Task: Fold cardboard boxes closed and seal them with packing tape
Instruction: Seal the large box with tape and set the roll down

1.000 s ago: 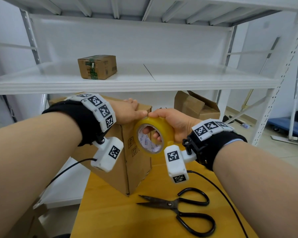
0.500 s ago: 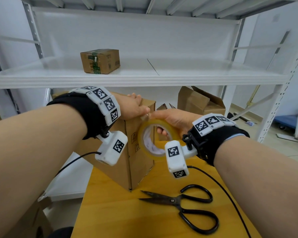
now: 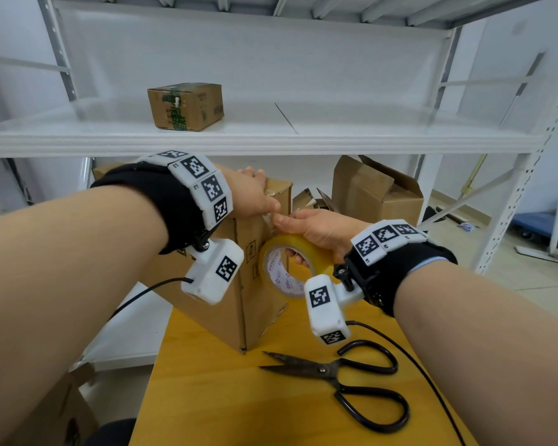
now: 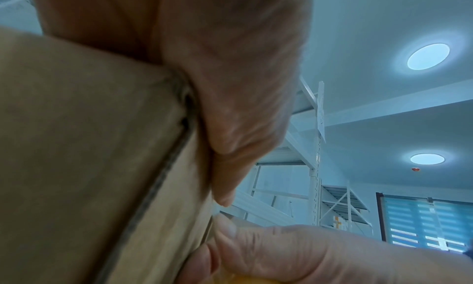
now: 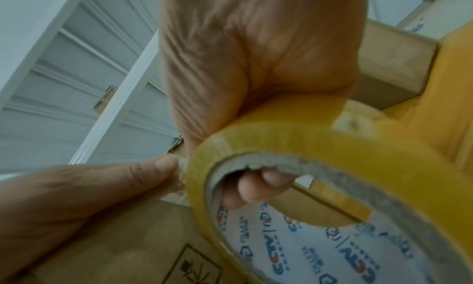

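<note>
A tall cardboard box (image 3: 255, 317) stands at the far end of the yellow table (image 3: 223, 397). My left hand (image 3: 255, 197) lies over its top near corner. In the right wrist view the left thumb (image 5: 102, 187) presses a clear tape end flat against the box (image 5: 128, 237), just below the top edge. My right hand (image 3: 316, 226) grips a yellow packing tape roll (image 3: 303, 249), fingers hooked through its core (image 5: 256, 187), and holds the roll against the box's right face directly under the left thumb. In the left wrist view the box edge (image 4: 76, 146) fills the left side. The box's top flaps are hidden under my left hand.
Black scissors (image 3: 345, 378) lie open on the table in front of the box. A white metal shelf (image 3: 368, 136) runs overhead at the back with a small taped box (image 3: 184, 106) on it. Open cardboard boxes (image 3: 374, 191) sit behind on the right.
The tape roll has come down from the box's top corner onto its right face. My left thumb has moved from the roll onto the box side.
</note>
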Tool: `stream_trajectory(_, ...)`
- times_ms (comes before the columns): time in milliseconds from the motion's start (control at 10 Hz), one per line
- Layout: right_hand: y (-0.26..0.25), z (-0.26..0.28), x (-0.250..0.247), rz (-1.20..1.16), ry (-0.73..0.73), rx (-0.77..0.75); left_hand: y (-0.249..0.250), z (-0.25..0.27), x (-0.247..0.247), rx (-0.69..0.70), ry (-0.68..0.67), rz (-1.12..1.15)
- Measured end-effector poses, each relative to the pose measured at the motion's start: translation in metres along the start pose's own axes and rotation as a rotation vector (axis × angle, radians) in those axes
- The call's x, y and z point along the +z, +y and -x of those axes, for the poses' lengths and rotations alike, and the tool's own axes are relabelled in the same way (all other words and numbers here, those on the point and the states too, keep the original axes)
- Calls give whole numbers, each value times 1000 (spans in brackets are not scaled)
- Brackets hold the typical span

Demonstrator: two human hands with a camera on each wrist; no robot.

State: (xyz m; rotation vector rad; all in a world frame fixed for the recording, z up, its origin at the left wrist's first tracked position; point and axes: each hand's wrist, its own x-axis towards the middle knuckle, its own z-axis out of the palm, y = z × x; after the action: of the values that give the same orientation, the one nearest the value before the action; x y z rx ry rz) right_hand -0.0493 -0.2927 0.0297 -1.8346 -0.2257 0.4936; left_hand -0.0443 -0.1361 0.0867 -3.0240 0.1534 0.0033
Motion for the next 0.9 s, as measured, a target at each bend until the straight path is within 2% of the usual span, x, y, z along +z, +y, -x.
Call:
stream_trajectory(400,-1,-1,5,3,23,6,-1,-3,1,-13,-12,-32)
stream_trajectory(500,-1,1,7,-22,56,4,4,-2,-2,-55,-28,-6)
stream_trajectory(700,3,0,8,-18,83,-4,11,-4,-2,-45,42,-37)
stream_trajectory(800,8,1,4,-39,36,-12,19,6,-7,-57,3,-78)
stream_trajectory(900,19,2,0,-99,-57,-24,18,0,-2,-84,55,-36)
